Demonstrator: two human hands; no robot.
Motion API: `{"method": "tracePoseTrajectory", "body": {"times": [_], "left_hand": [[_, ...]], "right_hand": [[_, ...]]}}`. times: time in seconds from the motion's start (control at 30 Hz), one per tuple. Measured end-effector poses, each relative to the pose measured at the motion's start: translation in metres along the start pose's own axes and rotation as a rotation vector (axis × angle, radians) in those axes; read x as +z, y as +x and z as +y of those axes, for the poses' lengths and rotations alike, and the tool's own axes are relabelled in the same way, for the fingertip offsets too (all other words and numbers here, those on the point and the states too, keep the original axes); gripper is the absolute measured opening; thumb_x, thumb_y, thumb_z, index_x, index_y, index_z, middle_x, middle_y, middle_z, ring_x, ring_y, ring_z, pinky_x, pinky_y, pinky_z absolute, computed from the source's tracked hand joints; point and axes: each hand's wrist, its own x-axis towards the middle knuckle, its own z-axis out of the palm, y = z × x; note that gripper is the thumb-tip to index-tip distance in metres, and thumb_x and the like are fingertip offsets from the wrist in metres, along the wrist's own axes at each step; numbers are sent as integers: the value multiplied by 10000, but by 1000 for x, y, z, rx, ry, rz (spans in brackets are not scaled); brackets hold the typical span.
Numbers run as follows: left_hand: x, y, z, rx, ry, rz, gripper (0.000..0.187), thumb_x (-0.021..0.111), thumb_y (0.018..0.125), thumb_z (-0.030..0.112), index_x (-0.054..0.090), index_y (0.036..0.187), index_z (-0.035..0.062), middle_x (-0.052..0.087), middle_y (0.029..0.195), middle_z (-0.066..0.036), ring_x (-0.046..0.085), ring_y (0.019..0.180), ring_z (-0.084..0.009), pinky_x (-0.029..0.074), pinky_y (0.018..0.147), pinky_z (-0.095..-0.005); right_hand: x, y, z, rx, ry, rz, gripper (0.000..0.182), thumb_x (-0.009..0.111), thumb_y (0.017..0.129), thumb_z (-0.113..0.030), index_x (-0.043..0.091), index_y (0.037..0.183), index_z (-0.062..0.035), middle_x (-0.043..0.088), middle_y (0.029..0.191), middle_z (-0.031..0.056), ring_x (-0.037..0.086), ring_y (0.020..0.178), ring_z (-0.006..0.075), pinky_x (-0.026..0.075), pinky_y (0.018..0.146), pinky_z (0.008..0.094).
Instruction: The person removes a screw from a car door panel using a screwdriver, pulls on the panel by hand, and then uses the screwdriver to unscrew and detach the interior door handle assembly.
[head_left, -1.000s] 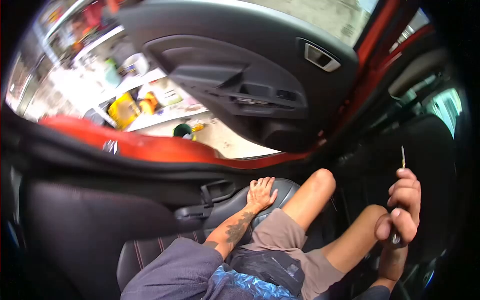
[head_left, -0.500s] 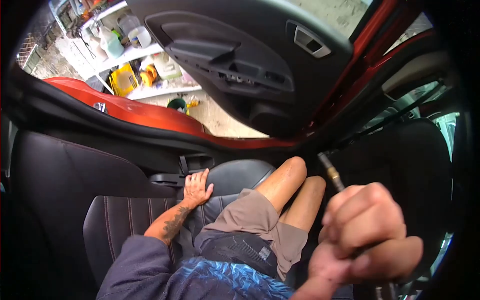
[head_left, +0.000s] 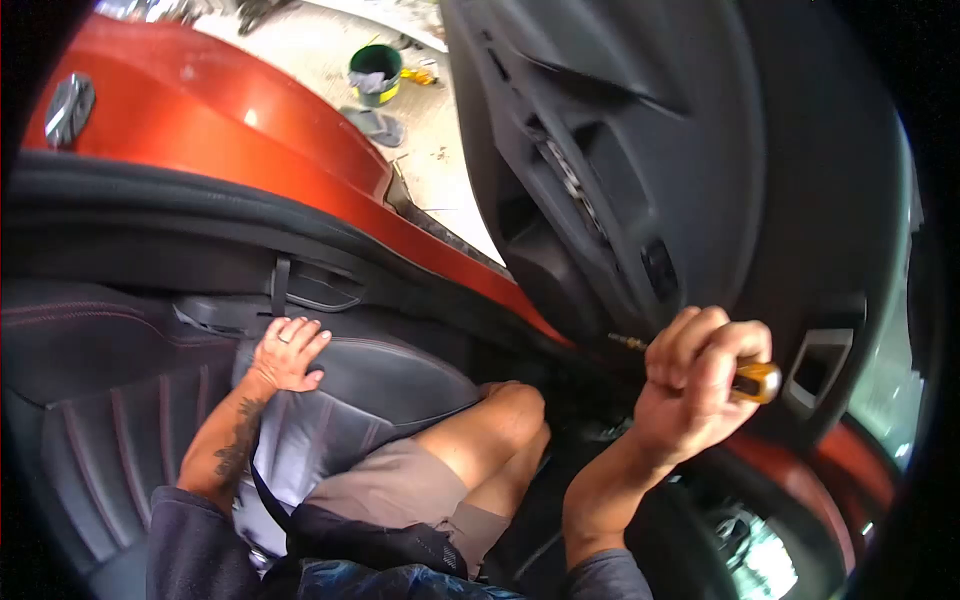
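My left hand (head_left: 290, 354) rests flat with its fingers apart on the side edge of the black leather seat (head_left: 385, 370). A ring is on one finger, and a seat lever lies just beyond the fingertips. On the other side, my right hand (head_left: 700, 372) is raised and wrapped round a screwdriver (head_left: 760, 382). Its yellow and black handle end sticks out on the right of the fist. The thin shaft points left, with a brass-coloured part on it. Behind this hand stands the open car door's dark inner panel (head_left: 690, 200).
The orange car body (head_left: 200, 100) and door sill run along the left. Outside on the floor stand a green bucket (head_left: 375, 70) with a cloth in it and a pair of sandals (head_left: 378, 125). The inner door handle (head_left: 820, 372) is right of my fist.
The view has turned toward the door. My right hand has moved away from the camera, up toward the door panel, still gripping the screwdriver. My left hand stays on the seat.
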Motion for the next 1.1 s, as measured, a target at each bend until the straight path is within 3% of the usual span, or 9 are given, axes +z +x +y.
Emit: {"method": "tracePoseTrajectory", "body": {"times": [0.17,0.3,0.43,0.5,0.6,0.73,0.83,0.97,1.1], "left_hand": [[-1,2,5,-70,-39,106,635,570,694,504,590,1154,67,593,1114,-150,566,1020,-317,401,926,-485],[-5,1,8,-196,-49,154,606,592,674,489,610,1046,11,616,1024,-150,583,978,-310,424,912,-455],[-7,18,22,-530,-182,302,340,676,692,304,610,856,12,619,905,-130,579,866,-287,435,738,-407],[-24,65,31,-668,-442,402,189,604,836,212,624,828,24,629,737,-92,593,696,-290,432,679,-401],[-41,144,20,-737,-935,367,533,438,979,392,612,727,-45,581,539,-138,619,527,-259,466,542,-368],[-47,234,-20,-361,-1648,-17,541,468,969,395,649,868,-105,669,684,-168,650,594,-225,525,622,-300],[-28,232,-8,-145,-1764,131,357,516,972,253,656,895,-66,659,753,-61,612,727,-101,509,631,-274],[-26,213,0,-207,-1960,-61,343,476,982,168,583,1158,-106,677,940,-75,606,915,-114,468,831,-237],[-48,208,1,-179,-2238,-117,401,502,958,143,500,1279,-98,643,1105,-122,585,1018,-145,449,907,-276]], "right_hand": [[-8,-23,76,102,-195,-272,138,625,787,-53,525,863,4,551,760,121,519,661,174,424,589,282],[26,-58,122,-102,-502,-771,189,673,774,-10,623,956,-26,569,985,157,578,930,283,487,797,360],[48,-87,156,-164,-573,-814,406,759,702,18,663,1063,-141,420,1260,169,523,1095,301,477,899,407],[56,-95,170,-90,-556,-726,426,757,720,6,652,1109,-134,443,1188,147,532,1034,280,468,867,369],[69,-90,164,-196,-737,-645,442,762,719,-6,652,1131,-122,453,1054,109,467,874,220,440,738,310],[69,-79,162,-374,-878,-639,452,779,657,39,695,1071,-122,454,1061,111,505,835,179,455,717,279],[73,-66,160,-302,-955,-805,452,750,638,91,693,1047,-91,472,1217,163,580,805,209,505,663,281],[81,-46,142,-129,-1000,-1124,526,638,680,52,601,1189,-76,502,1142,232,579,994,408,531,783,421],[88,-35,140,-86,-929,-1093,449,646,681,50,582,1126,45,531,1080,234,584,986,384,528,806,401]]}}
